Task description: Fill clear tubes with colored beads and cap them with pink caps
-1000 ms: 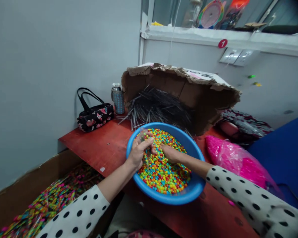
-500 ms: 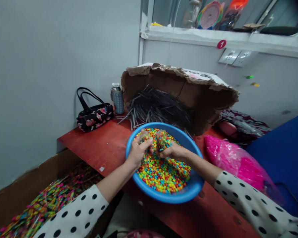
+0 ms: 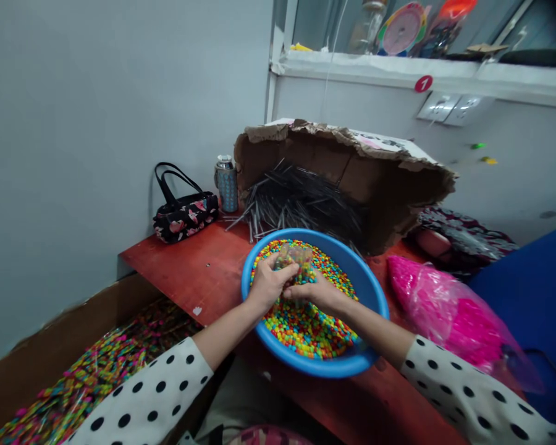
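Note:
A blue plastic basin (image 3: pixel 369 288) full of small multicoloured candies (image 3: pixel 312 324) rests on the red table (image 3: pixel 199 266). Both of my hands are over the basin. My left hand (image 3: pixel 269 285) and my right hand (image 3: pixel 317 292) are closed together on a small clear packet (image 3: pixel 296 256) filled with the same candies, held just above the heap. My fingers pinch the packet's lower part from both sides. Both sleeves are white with black dots.
A torn cardboard box (image 3: pixel 352 167) lying on its side spills thin dark sticks (image 3: pixel 287 204) behind the basin. A floral handbag (image 3: pixel 185 213) and a small flask (image 3: pixel 227 182) stand by the wall. A pink plastic bag (image 3: pixel 440 303) lies right. A carton of coloured packets (image 3: pixel 92 377) sits lower left.
My right hand rose out of the candies with a filled packet, and both hands came together on it over the basin. The view shifted slightly.

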{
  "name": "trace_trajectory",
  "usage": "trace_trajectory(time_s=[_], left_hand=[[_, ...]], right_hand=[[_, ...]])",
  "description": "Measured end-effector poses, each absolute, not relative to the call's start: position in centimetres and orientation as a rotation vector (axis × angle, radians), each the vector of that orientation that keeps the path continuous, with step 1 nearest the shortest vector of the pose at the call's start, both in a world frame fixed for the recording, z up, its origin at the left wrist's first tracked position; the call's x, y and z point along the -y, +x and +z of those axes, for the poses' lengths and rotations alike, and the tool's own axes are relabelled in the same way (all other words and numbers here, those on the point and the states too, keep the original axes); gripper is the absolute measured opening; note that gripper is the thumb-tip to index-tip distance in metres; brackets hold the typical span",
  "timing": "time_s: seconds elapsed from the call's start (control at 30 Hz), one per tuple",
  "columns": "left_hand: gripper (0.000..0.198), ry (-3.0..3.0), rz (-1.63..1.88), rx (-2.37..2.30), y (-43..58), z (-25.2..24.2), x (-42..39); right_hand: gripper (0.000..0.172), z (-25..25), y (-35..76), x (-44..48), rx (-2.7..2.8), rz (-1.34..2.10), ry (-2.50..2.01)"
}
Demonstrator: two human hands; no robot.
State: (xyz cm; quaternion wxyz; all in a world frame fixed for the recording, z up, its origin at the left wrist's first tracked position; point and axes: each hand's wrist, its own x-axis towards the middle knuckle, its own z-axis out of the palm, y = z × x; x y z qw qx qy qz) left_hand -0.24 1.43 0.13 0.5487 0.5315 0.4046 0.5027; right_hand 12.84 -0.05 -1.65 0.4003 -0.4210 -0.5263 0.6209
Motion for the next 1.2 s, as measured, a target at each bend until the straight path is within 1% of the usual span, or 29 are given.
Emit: trace_trajectory(time_s=[0.03, 0.1, 0.2, 0.3, 0.4, 0.53, 0.7, 0.77, 0.87, 0.97, 1.1, 1.2], left_hand=[[0.015, 1.269, 1.203, -0.973, -0.2, 0.1, -1.4], [0.016, 1.323, 1.208, -0.992, -0.1, 0.1, -1.4], [0.03, 1.43, 1.142, -1.017, 0.0, 0.3, -1.3], [0.042, 1.505, 1.132, -1.138, -0.1, 0.3, -1.3], [0.045, 1.47, 1.177, -1.144, -0.1, -0.1, -1.5], [0.045, 1.331, 1.169, -1.023, 0.0, -0.5, -1.8], [0.032, 0.977, 1.216, -0.852, -0.2, 0.3, -1.7], [0.029, 0.797, 1.227, -0.798, -0.5, 0.8, -1.7], [0.026, 0.658, 1.228, -0.714, -1.0, 1.2, -1.7], [0.025, 0.659, 1.284, -0.695, -1.1, 1.2, -1.8], [0.028, 0.747, 1.304, -0.806, -0.8, 0.8, -1.8], [0.031, 0.79, 1.272, -0.859, -0.5, 0.7, -1.8]], right_hand=[[0.02, -1.7, 13.0, 0.1, 1.304, 1.602, -1.067], [0.017, -1.8, 13.2, 0.2, 1.293, 1.622, -1.077], [0.016, -1.6, 13.0, 0.3, 1.344, 1.527, -1.112], [0.028, -1.3, 12.7, 0.4, 1.323, 1.439, -1.073], [0.039, -1.2, 12.5, 0.3, 1.296, 1.419, -1.026], [0.043, -1.4, 12.7, 0.3, 1.231, 1.434, -1.009], [0.026, -2.2, 13.9, 0.0, 0.952, 1.811, -0.948], [0.024, -2.4, 14.6, -0.2, 0.846, 1.902, -0.994], [0.021, -2.4, 15.4, -0.3, 0.796, 1.923, -1.049], [0.021, -2.1, 15.9, -0.1, 0.811, 1.879, -1.071], [0.024, -1.5, 16.3, 0.2, 0.787, 1.793, -1.097], [0.027, -1.2, 16.3, 0.5, 0.758, 1.807, -1.104]])
